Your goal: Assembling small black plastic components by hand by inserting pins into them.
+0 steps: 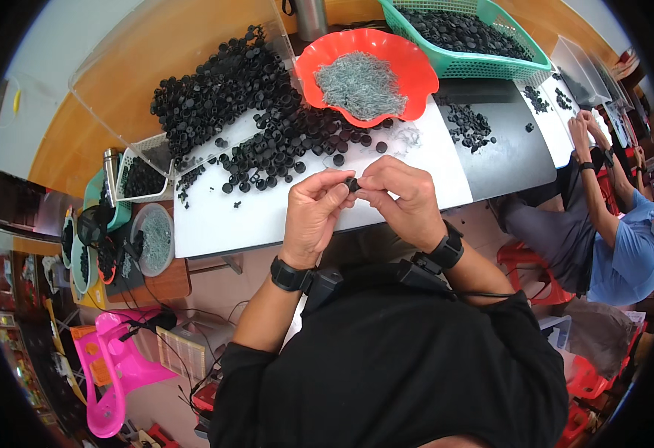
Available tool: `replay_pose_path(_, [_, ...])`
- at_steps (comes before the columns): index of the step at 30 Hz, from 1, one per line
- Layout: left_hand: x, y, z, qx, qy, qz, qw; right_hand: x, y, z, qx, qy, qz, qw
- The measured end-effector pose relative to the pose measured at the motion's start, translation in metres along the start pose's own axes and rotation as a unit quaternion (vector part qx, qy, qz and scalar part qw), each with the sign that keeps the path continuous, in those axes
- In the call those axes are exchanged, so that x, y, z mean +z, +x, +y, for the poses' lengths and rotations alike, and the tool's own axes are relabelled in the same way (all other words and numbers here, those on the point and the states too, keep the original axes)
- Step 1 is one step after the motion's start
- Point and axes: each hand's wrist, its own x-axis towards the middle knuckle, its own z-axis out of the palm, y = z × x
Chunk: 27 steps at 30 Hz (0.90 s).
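Observation:
Above the front part of the white work surface, my left hand (313, 213) and my right hand (404, 203) meet fingertip to fingertip. Between them is a small round black plastic cap (351, 184), pinched by the thumb and forefinger of my left hand. The right thumb and fingers are closed against its other side; whether they also grip a finer part is hidden. Just beyond my hands lie loose black caps (267, 149), spilling from a large heap (218, 89). A red scalloped bowl (415, 67) holds a mound of thin silvery pieces (361, 84).
A clear plastic bin (110, 101) lies tipped around the heap. Beyond stand a green basket (483, 69) of black parts and a metal flask (311, 19). At left are a white basket (164, 196) and a tub (154, 240). Another person (618, 246) works at right.

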Motion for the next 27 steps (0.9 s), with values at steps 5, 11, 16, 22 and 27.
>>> replay_pose_path(5, [0.004,0.001,0.001,0.011,0.007,0.003,1.000,-0.004,0.003,0.000,0.001,-0.008,-0.025,1.000])
replay_pose_path(11, [0.004,0.002,0.001,0.026,0.041,-0.010,0.999,-0.006,0.007,0.009,0.057,0.032,-0.064,0.996])
replay_pose_path(16, [0.003,0.002,0.003,0.010,0.032,0.007,0.999,-0.009,0.016,0.015,0.090,0.044,-0.124,0.987])
replay_pose_path(22, [-0.002,0.003,0.000,-0.008,0.023,0.012,1.000,-0.010,0.026,0.021,0.050,-0.003,-0.162,0.986])
replay_pose_path(27, [0.000,0.005,0.003,-0.031,-0.024,0.044,0.998,-0.008,0.034,0.024,0.009,-0.024,-0.177,0.984])
